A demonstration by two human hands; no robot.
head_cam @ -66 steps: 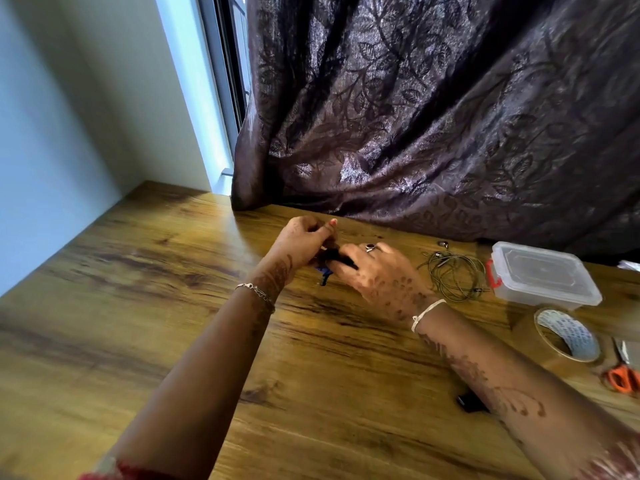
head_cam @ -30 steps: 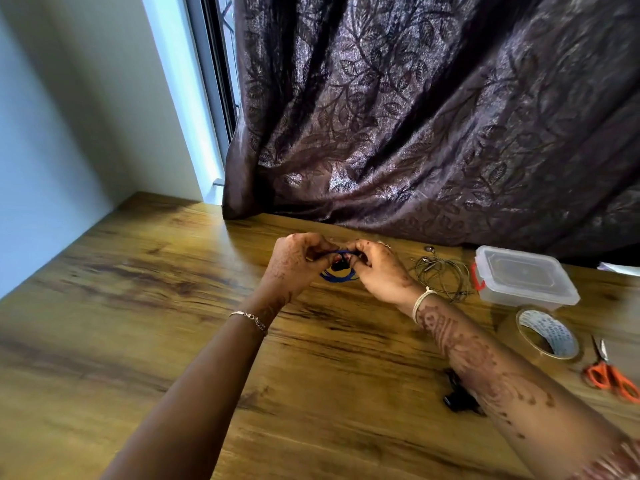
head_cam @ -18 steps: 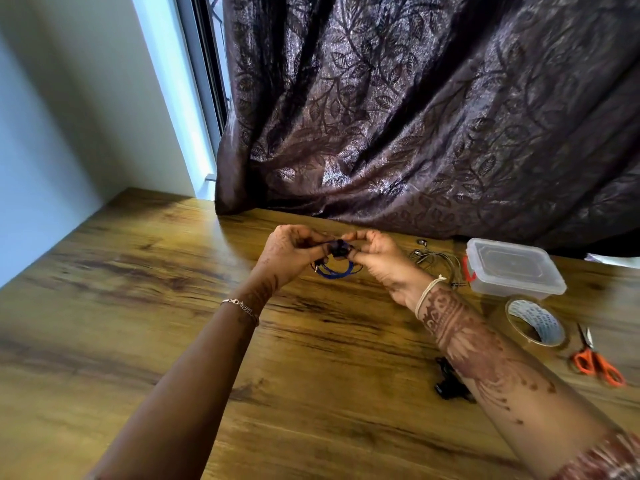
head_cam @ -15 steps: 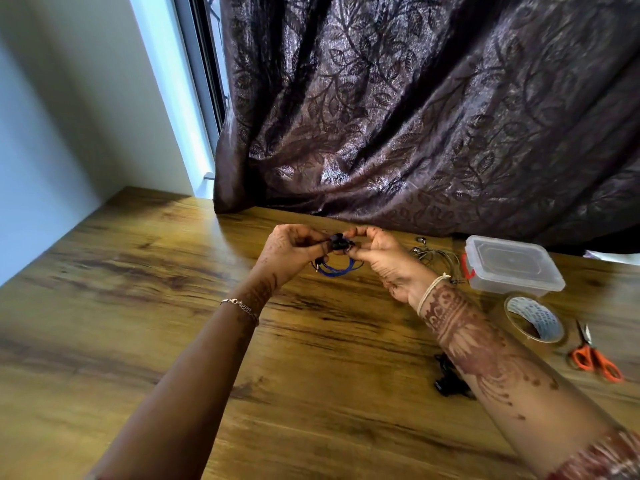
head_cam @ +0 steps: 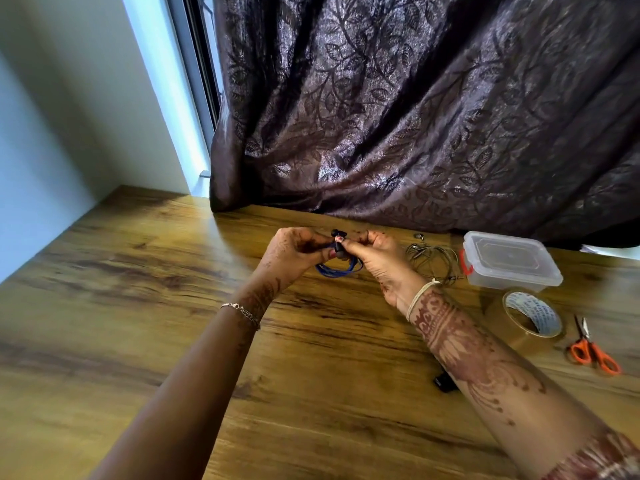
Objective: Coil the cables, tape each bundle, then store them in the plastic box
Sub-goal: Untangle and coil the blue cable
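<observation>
A small coil of blue cable [head_cam: 338, 269] with black plug ends is held just above the wooden table [head_cam: 138, 289], between the two hands. The left hand [head_cam: 294, 255] is closed around the coil's left side, its fingers curled in and pinching the black end piece. The right hand [head_cam: 377, 259] is pinched on the same black piece from the other side, thumb and forefinger pressed together at the top of the coil, so that the fingertips of both hands are almost touching. The blue loops are seen hanging below the fingers.

A loose coil of thin grey wire [head_cam: 433, 259] is laid on the table just right of the right hand. Just beside it, further right, a clear plastic box with a closed lid and a red latch [head_cam: 512, 263] is placed. A roll of brown packing tape [head_cam: 533, 318] is set in front of the box, and orange-handled scissors [head_cam: 592, 351] are laid to its right. A small black object [head_cam: 445, 382], partly hidden by the right forearm, is seen on the table nearer the person. A dark leaf-patterned curtain [head_cam: 415, 116] is hung behind the table.
</observation>
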